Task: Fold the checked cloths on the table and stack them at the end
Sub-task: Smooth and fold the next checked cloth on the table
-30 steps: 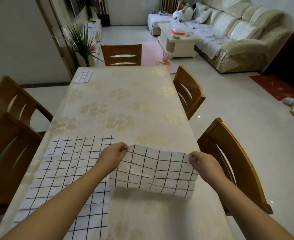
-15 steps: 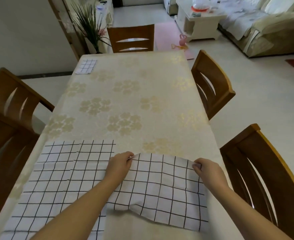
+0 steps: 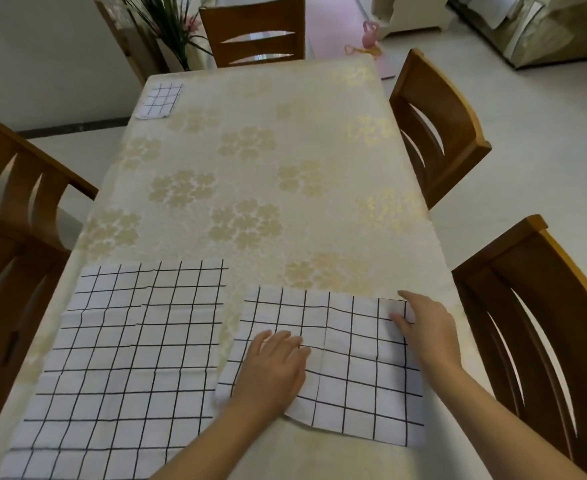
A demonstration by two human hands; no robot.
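A white cloth with a black grid (image 3: 350, 355) lies folded on the near right of the table (image 3: 250, 168). My left hand (image 3: 273, 367) rests flat on its left half, fingers straight. My right hand (image 3: 423, 327) sits at its far right corner, the thumb pressing on the fabric and the fingers lying over the edge. A larger checked cloth (image 3: 122, 358) is spread out flat to the left. A small folded checked cloth (image 3: 160, 100) lies at the far left corner.
The table wears a cream cloth with gold flowers. Wooden chairs stand close on the right (image 3: 541, 327) (image 3: 437, 126), on the left (image 3: 11, 209) and at the far end (image 3: 254, 32). A potted plant (image 3: 170, 26) is behind the far left corner.
The cloth that both hands held up by its top corners now lies flat on the table. My left hand has let go and moved down onto it; the camera tilted downward.
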